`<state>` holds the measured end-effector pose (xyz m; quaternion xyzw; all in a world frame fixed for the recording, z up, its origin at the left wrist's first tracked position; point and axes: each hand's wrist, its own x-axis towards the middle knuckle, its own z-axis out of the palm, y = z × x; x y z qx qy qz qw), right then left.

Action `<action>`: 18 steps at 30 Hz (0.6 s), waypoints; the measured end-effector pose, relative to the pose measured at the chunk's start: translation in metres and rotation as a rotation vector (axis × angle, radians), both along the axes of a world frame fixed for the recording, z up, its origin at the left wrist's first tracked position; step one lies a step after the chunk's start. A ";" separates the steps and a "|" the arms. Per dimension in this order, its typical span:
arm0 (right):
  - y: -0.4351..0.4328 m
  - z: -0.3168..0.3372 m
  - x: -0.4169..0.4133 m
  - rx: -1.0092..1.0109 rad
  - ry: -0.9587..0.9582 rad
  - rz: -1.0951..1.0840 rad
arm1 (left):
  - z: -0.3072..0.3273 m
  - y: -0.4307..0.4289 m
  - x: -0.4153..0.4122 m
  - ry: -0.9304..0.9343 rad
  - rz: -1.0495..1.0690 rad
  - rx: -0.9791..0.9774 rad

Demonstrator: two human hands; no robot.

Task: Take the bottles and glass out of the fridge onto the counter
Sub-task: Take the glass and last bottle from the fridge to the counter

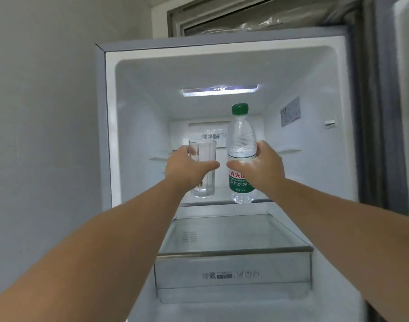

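Inside the open fridge [138,112], a clear empty glass [204,149] stands at the front of the upper glass shelf [264,201]. My left hand [187,168] is wrapped around its middle from the left. To its right is a clear plastic water bottle [241,135] with a green cap and a green and red label. My right hand [259,168] grips its middle from the right. The bottle's base sits at or just above the shelf's front edge; I cannot tell if it is lifted.
Below the upper shelf lies a second glass shelf [233,249] over a clear drawer [231,275]. The fridge door [405,89] stands open at the right. A grey wall [43,112] flanks the fridge on the left. A light strip [219,89] glows at the back.
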<state>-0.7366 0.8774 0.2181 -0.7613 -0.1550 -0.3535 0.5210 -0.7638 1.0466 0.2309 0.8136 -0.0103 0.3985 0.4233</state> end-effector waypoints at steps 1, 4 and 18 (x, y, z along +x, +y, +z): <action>0.001 -0.004 -0.016 0.015 0.015 -0.008 | -0.006 0.001 -0.014 0.014 -0.029 -0.012; 0.002 -0.023 -0.058 0.053 0.096 -0.007 | -0.028 0.005 -0.051 0.079 -0.101 -0.059; -0.103 -0.067 -0.217 0.016 0.334 -0.101 | -0.059 -0.077 -0.160 0.288 -0.455 -0.128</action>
